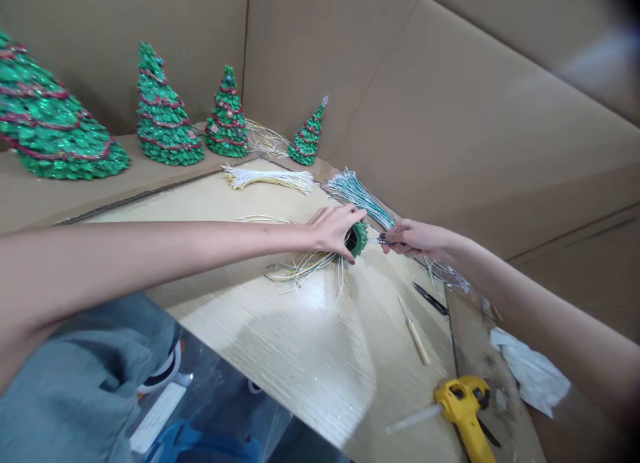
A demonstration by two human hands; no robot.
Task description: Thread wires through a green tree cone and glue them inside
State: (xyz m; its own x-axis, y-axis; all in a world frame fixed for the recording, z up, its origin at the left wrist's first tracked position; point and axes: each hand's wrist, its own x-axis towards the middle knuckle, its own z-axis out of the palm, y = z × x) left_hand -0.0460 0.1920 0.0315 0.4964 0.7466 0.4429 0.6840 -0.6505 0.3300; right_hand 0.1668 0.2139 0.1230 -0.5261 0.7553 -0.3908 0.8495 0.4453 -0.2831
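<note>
My left hand (336,230) is wrapped round a small green tree (361,239) lying on its side, its hollow dark base turned toward me. Thin white and yellow wires (305,266) trail out near the base onto the table. Just right of the tree, my right hand (407,238) is closed on a small tool (384,239) with a dark handle, its thin metal end pointing at the tree's side. Whether the tip touches the tree is too small to tell.
Decorated green trees (227,120) stand along the back. Bundles of white-yellow wires (273,178) and green-white wires (361,195) lie behind my hands. An awl (417,340), black tweezers (431,298), a yellow glue gun (465,406) and white plastic (533,370) lie at the right.
</note>
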